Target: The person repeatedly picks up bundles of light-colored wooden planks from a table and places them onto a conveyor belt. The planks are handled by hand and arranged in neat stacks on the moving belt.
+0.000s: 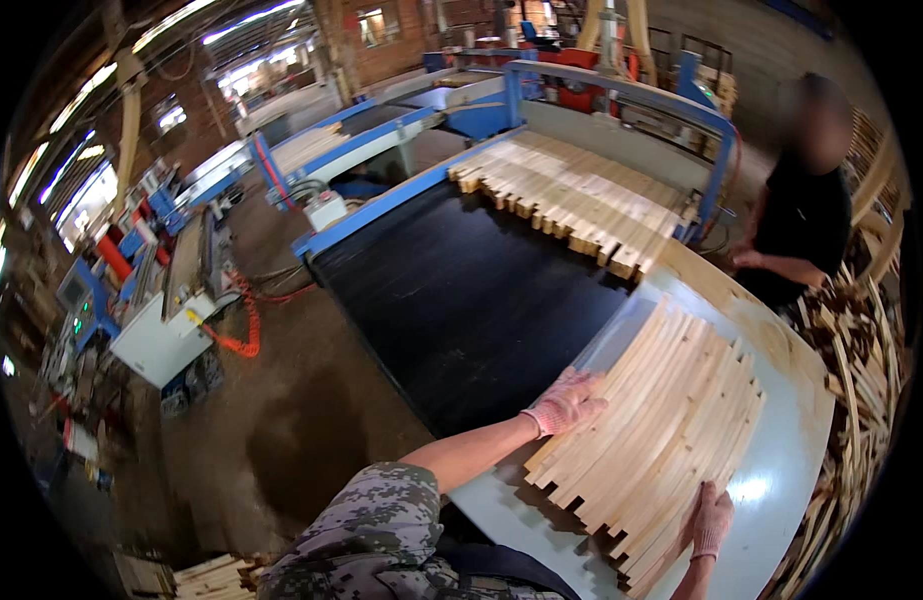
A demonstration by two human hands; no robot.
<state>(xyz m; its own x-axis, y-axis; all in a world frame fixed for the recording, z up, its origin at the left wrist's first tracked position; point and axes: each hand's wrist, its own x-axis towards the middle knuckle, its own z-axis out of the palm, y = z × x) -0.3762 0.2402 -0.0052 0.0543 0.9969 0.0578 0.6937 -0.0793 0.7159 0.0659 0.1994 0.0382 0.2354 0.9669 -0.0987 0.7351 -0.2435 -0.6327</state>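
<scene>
A batch of pale wooden strips [656, 420] lies side by side on a light grey metal table [781, 455], their near ends uneven. My left hand [566, 402], in a pinkish knit glove, grips the batch along its left edge. On the opposite edge, nearer to me, my right hand [712, 520] wears a matching glove, its fingers bent against the outer strips. The batch is held between both hands. Beyond the table, a second row of thicker-looking wooden strips [581, 195] rests on a black conveyor belt [471, 300].
A blue frame [621, 75] arches over the belt's far end. At the right, a person in black [806, 210] stands beside the table. Scrap wood strips [856, 390] pile up behind its right edge. Machinery with an orange coiled hose [249, 320] stands at the left.
</scene>
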